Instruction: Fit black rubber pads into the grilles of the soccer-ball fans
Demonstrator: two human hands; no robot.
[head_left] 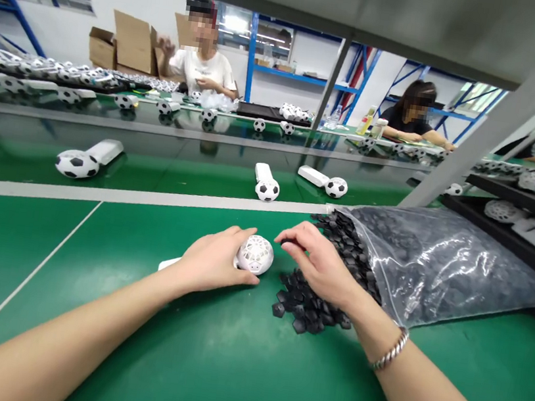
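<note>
My left hand [213,260] is cupping a white, round, perforated plastic shell [255,254] against the green surface [226,354]. Just beside it, my right hand [319,262] is hovering half-curled over loose black plastic pieces [305,305]; whether it is pinching one, I cannot tell.

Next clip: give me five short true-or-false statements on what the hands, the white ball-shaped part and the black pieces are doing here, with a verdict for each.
1. The left hand rests on a white, perforated ball-shaped plastic shell. True.
2. The right hand is inside the clear plastic bag. False: it is over the loose pile of small black plastic pieces outside the bag.
3. The right wrist wears a silver metal bracelet. True.
4. The shell already carries black patches. False: it is all white.
5. The green table has finished black-and-white football-shaped items beyond the hands. True.
</note>
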